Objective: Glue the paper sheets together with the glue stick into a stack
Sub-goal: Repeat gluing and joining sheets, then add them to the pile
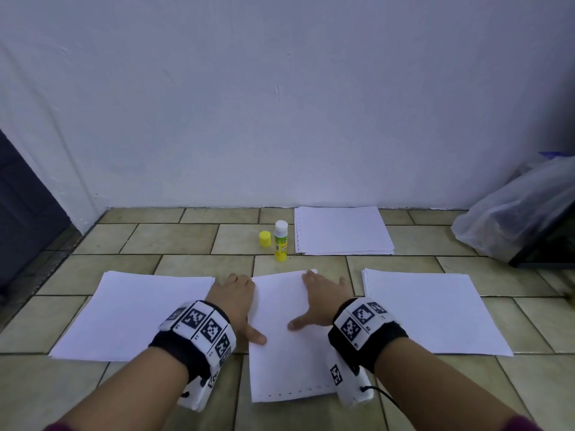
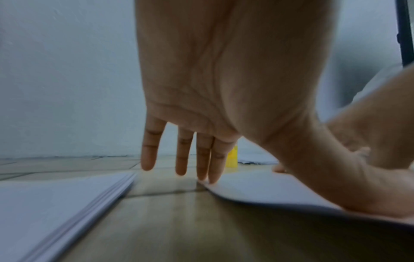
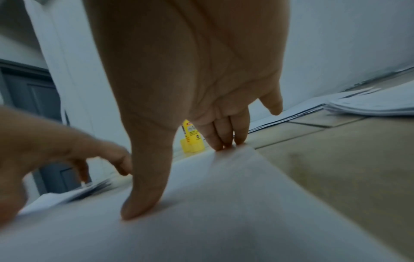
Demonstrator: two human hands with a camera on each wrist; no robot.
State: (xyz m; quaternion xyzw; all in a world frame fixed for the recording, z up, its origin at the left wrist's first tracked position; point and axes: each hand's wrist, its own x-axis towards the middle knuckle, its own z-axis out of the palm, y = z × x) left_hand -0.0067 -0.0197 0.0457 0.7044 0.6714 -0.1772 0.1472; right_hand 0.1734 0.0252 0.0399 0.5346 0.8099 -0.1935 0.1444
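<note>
**A:** You're working on the tiled floor [image 1: 186,237], and paper is lying all round your hands: one pile of sheets [image 1: 133,315] just outside your left hand [image 1: 233,298], another pile [image 1: 435,312] out past your right hand [image 1: 320,301], and a third [image 1: 342,230] well beyond your fingertips, against the wall.

**B:** And the sheet I'm handling?

**A:** The middle sheet [image 1: 280,337] is lying directly under both palms. Both hands are spread flat with the fingers straight, gripping nothing; you're pressing down, not holding. On the left, only the thumb and the inner fingertips are touching the paper's edge, while the outer fingers are hanging over bare tile.

**B:** How should I be pressing?

**A:** I judge you're smoothing it down. Its left edge is bowing up off the floor below your left thumb, so you're better off sliding that hand further onto the sheet and stroking outward from the centre. Whether another sheet is lying beneath it, I can't tell.

**B:** Where's the glue?

**A:** The glue stick [image 1: 281,241] is standing upright just beyond your fingertips, between your two hands, uncapped. Its yellow cap [image 1: 264,238] is sitting beside it, toward your left.
</note>
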